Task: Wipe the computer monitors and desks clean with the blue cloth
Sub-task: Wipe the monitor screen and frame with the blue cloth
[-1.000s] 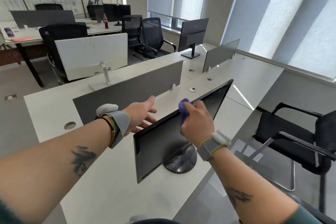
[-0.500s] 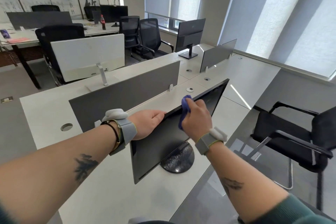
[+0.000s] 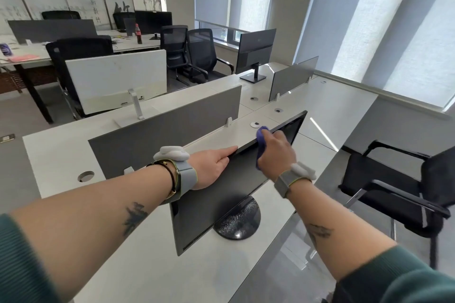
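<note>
Blue cloth (image 3: 261, 145) is bunched inside the right grip (image 3: 275, 152), whose fingers curl round it and press it to the top edge of the monitor (image 3: 221, 202), toward that edge's far-right end. The left grip (image 3: 211, 167) holds nothing: its fingers lie straight along the same top edge, just near-left of the cloth, apparently steadying the panel. The monitor's long axis runs from near left to far right across the surface (image 3: 147, 253), with the dark screen facing near right. Most of the screen lies below and to the near left of the cloth, so a coming stroke would likely travel down the glass or back along the axis. Along the top edge the left grip stands in the way, whereas the far-right corner lies just beyond the cloth. A round base (image 3: 238, 222) sits under the lower edge. The grey divider panel (image 3: 160, 130) stands behind the monitor, a strip of bare surface between them. A black chair (image 3: 406, 194) stands off the right side of the surface, apart from the right forearm, leaving room there.
</note>
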The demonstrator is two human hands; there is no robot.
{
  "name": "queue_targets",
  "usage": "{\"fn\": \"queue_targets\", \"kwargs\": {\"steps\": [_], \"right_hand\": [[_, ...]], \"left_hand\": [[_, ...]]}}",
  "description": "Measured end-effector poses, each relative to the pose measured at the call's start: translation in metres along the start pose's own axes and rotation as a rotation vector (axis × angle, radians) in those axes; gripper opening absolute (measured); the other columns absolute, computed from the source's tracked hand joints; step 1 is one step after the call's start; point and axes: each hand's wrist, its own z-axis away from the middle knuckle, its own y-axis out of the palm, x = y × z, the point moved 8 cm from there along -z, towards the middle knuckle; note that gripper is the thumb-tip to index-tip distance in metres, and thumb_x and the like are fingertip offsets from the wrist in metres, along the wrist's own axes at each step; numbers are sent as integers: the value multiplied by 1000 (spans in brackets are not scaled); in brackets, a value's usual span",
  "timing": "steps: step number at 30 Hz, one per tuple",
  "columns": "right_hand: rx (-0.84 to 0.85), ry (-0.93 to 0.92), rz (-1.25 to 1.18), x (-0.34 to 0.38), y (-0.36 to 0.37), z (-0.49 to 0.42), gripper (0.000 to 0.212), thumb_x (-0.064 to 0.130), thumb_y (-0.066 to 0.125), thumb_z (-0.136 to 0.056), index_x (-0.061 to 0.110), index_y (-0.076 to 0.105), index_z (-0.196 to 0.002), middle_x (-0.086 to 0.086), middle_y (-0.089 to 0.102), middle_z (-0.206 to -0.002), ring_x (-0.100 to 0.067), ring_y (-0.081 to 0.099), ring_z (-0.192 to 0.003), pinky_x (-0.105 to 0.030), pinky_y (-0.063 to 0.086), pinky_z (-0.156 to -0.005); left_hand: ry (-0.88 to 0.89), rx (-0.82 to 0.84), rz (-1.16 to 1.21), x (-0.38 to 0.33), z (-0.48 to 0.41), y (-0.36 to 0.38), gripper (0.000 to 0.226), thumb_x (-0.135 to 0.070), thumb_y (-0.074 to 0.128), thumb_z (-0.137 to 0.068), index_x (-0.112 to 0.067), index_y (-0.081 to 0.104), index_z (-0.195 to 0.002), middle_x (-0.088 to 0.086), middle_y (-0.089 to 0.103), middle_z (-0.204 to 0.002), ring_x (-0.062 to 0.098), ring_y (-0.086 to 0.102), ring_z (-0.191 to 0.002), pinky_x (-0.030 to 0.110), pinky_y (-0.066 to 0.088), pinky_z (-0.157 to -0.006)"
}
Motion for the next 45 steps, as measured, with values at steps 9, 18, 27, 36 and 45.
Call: {"fn": "queue_targets", "kwargs": {"steps": [9,18,27,36,45], "right_hand": [[-37,-74,-2,42,6,30,23,14,60,-80,21,57,-101,1,41,-91,-27,39,-63,-28,32,-58],[28,56,-1,-7,1,-11,28,19,55,-87,25,53,-115,-2,42,-97,-30,49,-73,-31,40,-66],[-40,-167,49,38,8,34,25,25,54,-91,23,53,-116,-3,49,-97,-32,54,-72,-33,45,-59],[71,69,-2,14,6,5,38,15,61,-77,25,51,-112,-5,48,-105,-32,53,-75,-31,42,-65],[-125,-140,67,32,12,37,32,27,53,-94,27,50,-126,-2,51,-98,-33,60,-72,-33,45,-55]], "left_hand": [[-24,35,40,-2,2,3,47,-31,27,-110,-27,27,-157,-2,38,-158,20,35,-144,19,22,-111],[-28,16,-27,-2,2,4,46,-32,27,-110,-24,34,-154,2,46,-153,25,42,-139,25,29,-113],[-6,19,-28,-2,-1,7,44,-30,29,-110,-23,38,-152,4,50,-149,27,47,-134,28,34,-110],[-40,13,-50,2,-2,5,44,-32,28,-110,-20,38,-151,5,51,-147,29,47,-134,30,34,-111],[-19,12,-55,0,-2,8,42,-31,29,-109,-18,46,-144,8,56,-141,31,51,-127,36,38,-108]]}}
